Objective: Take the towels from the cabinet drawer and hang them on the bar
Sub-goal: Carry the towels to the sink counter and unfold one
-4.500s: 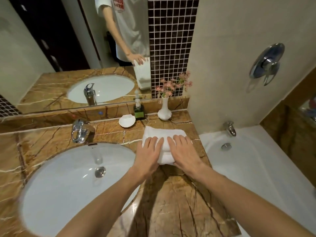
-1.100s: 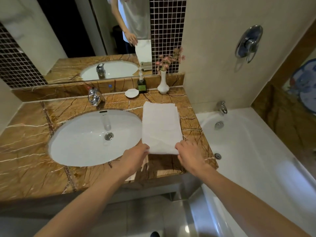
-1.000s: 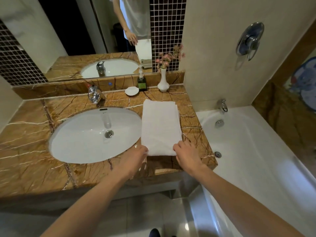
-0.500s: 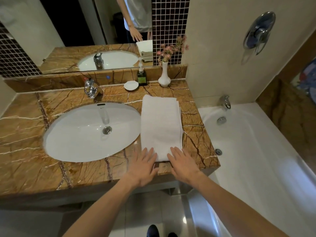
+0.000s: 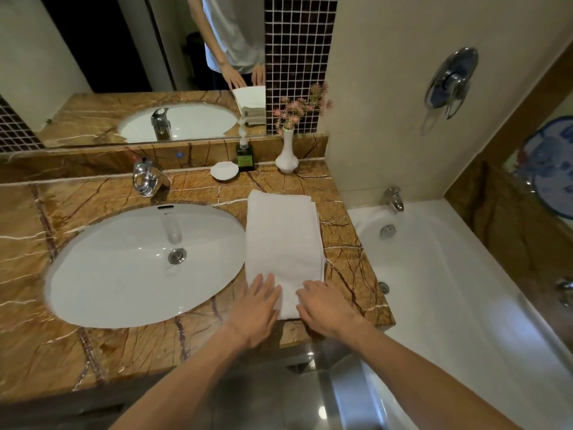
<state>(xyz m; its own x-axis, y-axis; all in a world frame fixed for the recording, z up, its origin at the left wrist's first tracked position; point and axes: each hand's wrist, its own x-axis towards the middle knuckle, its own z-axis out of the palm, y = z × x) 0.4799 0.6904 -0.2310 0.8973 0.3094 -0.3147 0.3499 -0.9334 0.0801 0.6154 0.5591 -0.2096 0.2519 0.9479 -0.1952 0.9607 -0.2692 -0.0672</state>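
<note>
- The folded white towel [image 5: 283,240] is lying on the marble tabletop [image 5: 347,243], in the strip between the sink [image 5: 124,274] on its left and the bathtub [image 5: 434,274] off past the right edge.
- Key thing: its long axis runs straight away from the person. The far end is up near the white vase [image 5: 286,156], and the near end is almost at the tabletop's front edge.
- Both hands sit on that near short end. The left hand [image 5: 259,308] is on the near-left corner and the right hand [image 5: 325,308] on the near-right corner, with a bare bit of towel between them.
- The fingers [image 5: 263,283] on both hands are straight and flat, pointing along the towel's length. They aren't grasping anything, just resting on the cloth.
- Neither hand is really nearer, they're pretty much level, so it looks like a two-hand pickup.
- Most of the towel lies ahead of the fingertips, so I'd guess the lift means curling round the near edge and drawing it toward the body.
- Can't quite tell if it's one towel folded over or a couple stacked. The right side looks slightly stepped.
- There's no bar anywhere in this view, so the hanging isn't done yet.
</note>
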